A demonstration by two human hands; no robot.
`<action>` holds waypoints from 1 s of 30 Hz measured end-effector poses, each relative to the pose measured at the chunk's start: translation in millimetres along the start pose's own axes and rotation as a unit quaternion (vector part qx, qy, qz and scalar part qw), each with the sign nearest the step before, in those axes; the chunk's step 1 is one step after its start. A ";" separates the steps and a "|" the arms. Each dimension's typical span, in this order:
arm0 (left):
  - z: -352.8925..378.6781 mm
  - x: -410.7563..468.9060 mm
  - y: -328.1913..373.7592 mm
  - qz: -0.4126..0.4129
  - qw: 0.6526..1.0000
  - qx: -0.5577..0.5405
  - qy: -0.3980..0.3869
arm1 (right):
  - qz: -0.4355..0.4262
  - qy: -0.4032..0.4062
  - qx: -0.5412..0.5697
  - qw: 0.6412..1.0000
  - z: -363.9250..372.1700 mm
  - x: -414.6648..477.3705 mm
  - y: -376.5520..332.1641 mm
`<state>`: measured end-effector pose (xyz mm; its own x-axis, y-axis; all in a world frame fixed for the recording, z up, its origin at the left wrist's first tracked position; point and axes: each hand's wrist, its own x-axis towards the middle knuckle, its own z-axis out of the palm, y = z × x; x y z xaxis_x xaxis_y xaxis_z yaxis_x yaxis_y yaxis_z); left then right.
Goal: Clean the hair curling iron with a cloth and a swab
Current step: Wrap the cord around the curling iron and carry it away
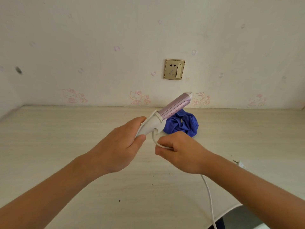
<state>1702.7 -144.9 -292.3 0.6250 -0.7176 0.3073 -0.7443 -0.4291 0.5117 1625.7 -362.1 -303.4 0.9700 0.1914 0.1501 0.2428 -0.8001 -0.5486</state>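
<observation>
Both arms reached out from the near side and met in the middle, above the surface (66, 129). The left hand (122, 142) was closed around the white handle of the curling iron (171, 107), with the thumb on the near side and the fingers wrapped over the top. It held the iron up in the air, tilted, so the pink barrel pointed up and to the far right, toward the wall (99, 30). The right hand (179, 152) was just beside the left one and a little lower. Its fingers were curled tight around the white cord (211, 204). The cord came out of the bottom of the handle, made a small loop and went into the right hand. It showed again under the right wrist and ran off the near edge of the surface. A blue cloth (184, 124) lay crumpled on the surface, behind the iron and near the wall. The surface was pale wood with a few small dark specks, and its near right corner was rounded. The wall was cream, with faint pink cat stickers (137, 97) in a row along the bottom. A gold socket (174, 69) with a switch sat on the wall above the iron.
</observation>
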 end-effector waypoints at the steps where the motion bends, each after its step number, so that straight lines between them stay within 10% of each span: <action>1: 3.5 2.9 1.6 -0.004 1.000 0.017 -0.014 | -0.008 -0.003 0.002 1.000 -0.4 1.3 -7.1; 16: -32.5 -14.8 -23.4 0.074 0.985 0.005 -0.156 | 0.038 0.045 0.105 0.993 -80.5 9.9 25.9; 23: -16.2 -30.5 -28.0 0.059 0.982 -0.180 0.000 | 0.068 0.017 0.089 0.994 -48.5 -0.8 36.2; 30: 2.5 4.1 -10.5 0.030 0.999 -0.024 0.023 | -0.022 -0.078 -0.060 0.995 -5.1 -2.2 -35.0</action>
<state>1712.5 -144.8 -298.5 0.5906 -0.7148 0.3745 -0.7695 -0.3590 0.5283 1615.0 -337.4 -280.4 0.9511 0.3068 0.0370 0.2911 -0.8493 -0.4404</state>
